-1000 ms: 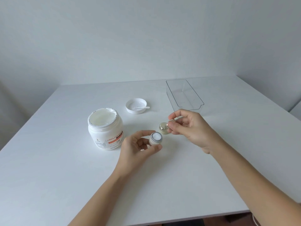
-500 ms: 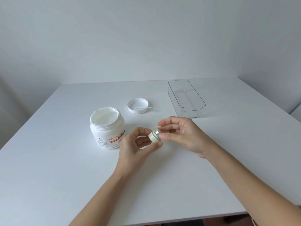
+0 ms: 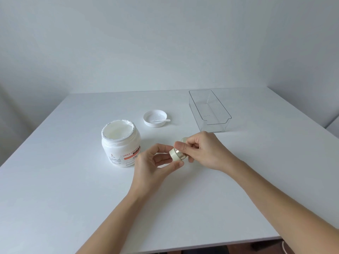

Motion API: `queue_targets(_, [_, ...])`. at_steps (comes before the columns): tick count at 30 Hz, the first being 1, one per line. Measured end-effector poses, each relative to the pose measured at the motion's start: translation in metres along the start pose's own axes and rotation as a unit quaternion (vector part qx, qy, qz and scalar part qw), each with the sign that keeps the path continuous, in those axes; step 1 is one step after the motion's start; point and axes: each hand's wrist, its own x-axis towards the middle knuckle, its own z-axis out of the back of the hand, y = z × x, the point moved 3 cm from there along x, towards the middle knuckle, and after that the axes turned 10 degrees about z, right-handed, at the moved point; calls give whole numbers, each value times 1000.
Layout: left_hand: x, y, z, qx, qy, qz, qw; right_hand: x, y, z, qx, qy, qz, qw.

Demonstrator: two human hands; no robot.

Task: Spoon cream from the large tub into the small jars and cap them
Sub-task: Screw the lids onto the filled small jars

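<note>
The large white tub (image 3: 121, 145) of cream stands open on the table, left of my hands. My left hand (image 3: 152, 163) holds a small cream-coloured jar (image 3: 173, 154) tilted on its side between thumb and fingers. My right hand (image 3: 205, 153) grips the jar's gold cap (image 3: 180, 156), which sits on the jar's mouth. A small pale gold object (image 3: 184, 139) peeks out behind my right thumb; I cannot tell what it is.
The tub's white lid (image 3: 153, 116) lies upside down behind my hands, with a small white spatula (image 3: 163, 121) resting in it. A clear plastic bin (image 3: 222, 125) stands at the back right. The white table (image 3: 73, 189) ends at a front edge near me.
My right hand brought the gold cap over to the open jar in my left hand. The cap now covers the jar's mouth, and the jar is tilted more onto its side.
</note>
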Motion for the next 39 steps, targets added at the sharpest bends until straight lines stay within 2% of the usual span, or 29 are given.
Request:
queue_targets(3, [1, 0, 0, -5, -5, 4, 1000, 0, 2, 5, -23, 21, 15, 999])
queue_targets(7, [1, -1, 1, -5, -5, 3, 1000, -2, 2, 17, 100, 87, 32, 991])
queue_targets(14, [-1, -2, -1, 8, 2, 2, 1000, 4, -2, 6, -22, 50, 15, 998])
queue_targets(20, [0, -2, 0, -2, -2, -5, 1000, 2, 2, 14, 89, 94, 51, 990])
queue_targets(25, [0, -1, 0, 5, 2, -10, 1000, 5, -4, 3, -10, 65, 8, 998])
queue_targets(31, [-1, -2, 1, 0, -2, -15, 1000, 0, 2, 13, 74, 90, 61, 991])
queue_targets(39, [-4, -1, -2, 33, -20, -34, 999, 0, 1, 3, 30, 73, 37, 996])
